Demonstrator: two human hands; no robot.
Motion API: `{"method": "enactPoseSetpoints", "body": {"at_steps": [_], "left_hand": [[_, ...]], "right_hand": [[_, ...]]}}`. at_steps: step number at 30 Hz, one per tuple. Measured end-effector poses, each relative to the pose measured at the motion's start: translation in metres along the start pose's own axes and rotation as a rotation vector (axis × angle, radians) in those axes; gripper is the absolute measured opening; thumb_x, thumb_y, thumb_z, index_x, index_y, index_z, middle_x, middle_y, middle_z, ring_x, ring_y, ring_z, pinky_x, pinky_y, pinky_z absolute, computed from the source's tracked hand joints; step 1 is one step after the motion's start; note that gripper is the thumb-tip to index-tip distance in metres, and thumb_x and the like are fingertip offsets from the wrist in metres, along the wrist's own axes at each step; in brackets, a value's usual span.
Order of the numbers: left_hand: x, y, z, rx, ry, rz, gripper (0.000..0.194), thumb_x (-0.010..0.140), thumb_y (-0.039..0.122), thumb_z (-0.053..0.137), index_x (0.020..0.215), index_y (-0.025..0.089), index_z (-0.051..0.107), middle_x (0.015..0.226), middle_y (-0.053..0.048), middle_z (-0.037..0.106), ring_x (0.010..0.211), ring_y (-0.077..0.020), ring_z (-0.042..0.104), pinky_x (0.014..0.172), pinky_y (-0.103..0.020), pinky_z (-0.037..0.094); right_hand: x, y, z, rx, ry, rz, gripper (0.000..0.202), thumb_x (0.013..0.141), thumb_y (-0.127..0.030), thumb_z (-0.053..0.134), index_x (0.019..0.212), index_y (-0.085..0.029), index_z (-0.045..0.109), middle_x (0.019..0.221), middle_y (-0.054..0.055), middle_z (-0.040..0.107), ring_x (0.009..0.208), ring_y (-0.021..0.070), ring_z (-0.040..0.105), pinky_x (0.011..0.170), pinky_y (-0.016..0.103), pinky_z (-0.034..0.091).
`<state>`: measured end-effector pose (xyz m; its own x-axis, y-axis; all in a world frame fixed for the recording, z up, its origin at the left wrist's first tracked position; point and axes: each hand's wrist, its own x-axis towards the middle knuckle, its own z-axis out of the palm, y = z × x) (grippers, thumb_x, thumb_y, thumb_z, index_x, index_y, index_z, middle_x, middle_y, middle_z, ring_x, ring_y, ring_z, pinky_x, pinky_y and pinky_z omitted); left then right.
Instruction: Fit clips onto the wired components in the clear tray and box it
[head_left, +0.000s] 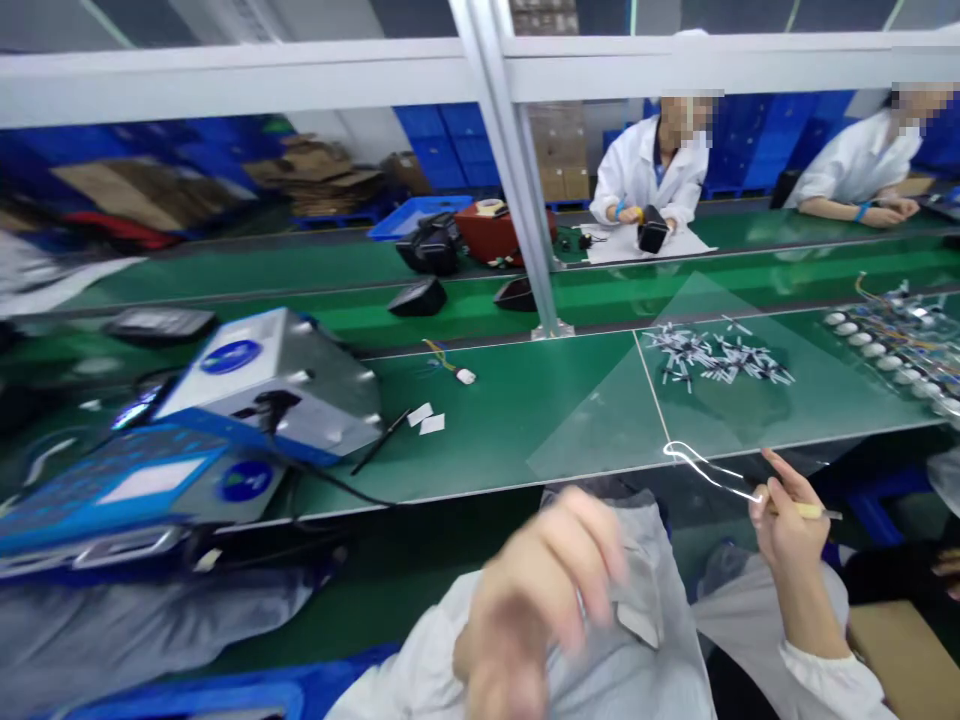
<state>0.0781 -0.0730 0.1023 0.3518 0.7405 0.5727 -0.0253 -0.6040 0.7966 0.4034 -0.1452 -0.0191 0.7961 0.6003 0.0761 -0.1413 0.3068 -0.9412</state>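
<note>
My left hand (551, 585) is raised low in the middle of the view, in front of my lap. Motion smears its fingers, and I cannot make out anything in them. Past the bench's front edge on the right, my right hand (791, 520) pinches a slim tool with a yellowish handle (808, 511), its index finger stretched out. A bright, looping white streak (701, 463) runs leftward from those fingers; its nature is unclear. Beyond the hands, a clear sheet (592, 430) lies on the green bench (510, 400), near a pile of small white-and-dark pieces (720, 357).
Round white parts with wires (892, 365) line the bench's right side. A small wired part (465, 376), paper slips (431, 424) and a thin black stick (381, 442) lie left. Metal-and-blue machines (322, 390) and a metal post (517, 170) stand nearby. Two co-workers (652, 170) sit opposite.
</note>
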Motion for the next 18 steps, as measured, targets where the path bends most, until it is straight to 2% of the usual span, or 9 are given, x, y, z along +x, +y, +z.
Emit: {"method": "enactPoseSetpoints", "body": {"at_steps": [3,5,6,7,9,11,13,15,18], "left_hand": [[0.001,-0.049,-0.039,0.343,0.297,-0.081,0.027,0.099,0.044,0.064,0.116,0.022,0.066,0.122,-0.012,0.068,0.123,-0.0273,0.064,0.114,-0.051,0.050],[-0.014,-0.087,-0.062,0.539,0.337,-0.214,0.048,0.098,0.041,0.067,0.140,0.022,0.056,0.148,-0.017,0.056,0.142,-0.0313,0.051,0.122,-0.057,0.040],[-0.025,-0.104,-0.072,0.600,0.334,-0.259,0.052,0.099,0.041,0.064,0.146,0.022,0.051,0.151,-0.018,0.053,0.145,-0.0318,0.048,0.123,-0.058,0.038],[-0.039,-0.120,-0.080,0.661,0.279,-0.300,0.051,0.101,0.041,0.062,0.147,0.022,0.052,0.154,-0.017,0.052,0.150,-0.0326,0.042,0.126,-0.060,0.034],[-0.064,-0.142,-0.096,0.738,0.117,-0.367,0.046,0.103,0.041,0.057,0.145,0.023,0.056,0.160,-0.015,0.047,0.157,-0.0335,0.034,0.128,-0.062,0.030],[-0.081,-0.148,-0.110,0.759,-0.070,-0.414,0.046,0.105,0.042,0.051,0.148,0.024,0.056,0.165,-0.013,0.044,0.160,-0.0323,0.030,0.128,-0.061,0.031],[-0.086,-0.143,-0.122,0.778,-0.237,-0.410,0.051,0.105,0.044,0.051,0.153,0.026,0.053,0.169,-0.012,0.038,0.162,-0.0318,0.026,0.129,-0.061,0.030],[-0.083,-0.133,-0.131,0.796,-0.405,-0.352,0.068,0.099,0.055,0.062,0.159,0.028,0.046,0.173,-0.012,0.030,0.164,-0.0345,0.019,0.131,-0.063,0.023],[-0.071,-0.127,-0.137,0.799,-0.634,-0.269,0.117,0.071,0.073,0.083,0.167,0.032,0.030,0.177,-0.014,0.014,0.164,-0.0435,0.010,0.130,-0.070,0.013]], "right_hand": [[0.006,0.007,0.022,0.009,-0.066,0.038,0.029,0.082,-0.026,0.079,0.111,-0.022,0.075,0.129,0.012,0.073,0.043,0.0045,0.053,0.033,0.021,0.036],[0.012,0.008,0.039,-0.023,-0.169,0.105,0.035,0.085,-0.029,0.077,0.118,-0.021,0.074,0.089,0.006,0.078,0.040,0.0067,0.050,0.034,0.020,0.035],[0.016,0.008,0.050,-0.053,-0.245,0.153,0.039,0.087,-0.031,0.075,0.124,-0.019,0.073,0.069,0.001,0.072,0.038,0.0082,0.048,0.035,0.020,0.035],[0.021,0.008,0.062,-0.089,-0.331,0.202,0.044,0.089,-0.033,0.073,0.130,-0.017,0.070,0.056,-0.002,0.063,0.038,0.0095,0.048,0.036,0.021,0.036],[0.030,0.009,0.090,-0.165,-0.512,0.278,0.051,0.091,-0.036,0.069,0.136,-0.014,0.066,0.047,-0.005,0.056,0.038,0.0114,0.049,0.040,0.022,0.040],[0.038,0.015,0.123,-0.235,-0.663,0.307,0.053,0.091,-0.037,0.065,0.137,-0.012,0.064,0.048,-0.004,0.059,0.039,0.0125,0.052,0.043,0.023,0.044],[0.043,0.027,0.160,-0.288,-0.766,0.319,0.052,0.089,-0.035,0.060,0.135,-0.011,0.063,0.048,-0.004,0.060,0.039,0.0133,0.054,0.044,0.023,0.044],[0.044,0.045,0.198,-0.316,-0.827,0.344,0.049,0.086,-0.032,0.057,0.131,-0.012,0.063,0.047,-0.005,0.058,0.038,0.0138,0.053,0.043,0.023,0.044],[0.040,0.077,0.253,-0.340,-0.866,0.374,0.041,0.084,-0.028,0.053,0.122,-0.014,0.061,0.047,-0.004,0.058,0.038,0.0145,0.054,0.042,0.023,0.044]]}}
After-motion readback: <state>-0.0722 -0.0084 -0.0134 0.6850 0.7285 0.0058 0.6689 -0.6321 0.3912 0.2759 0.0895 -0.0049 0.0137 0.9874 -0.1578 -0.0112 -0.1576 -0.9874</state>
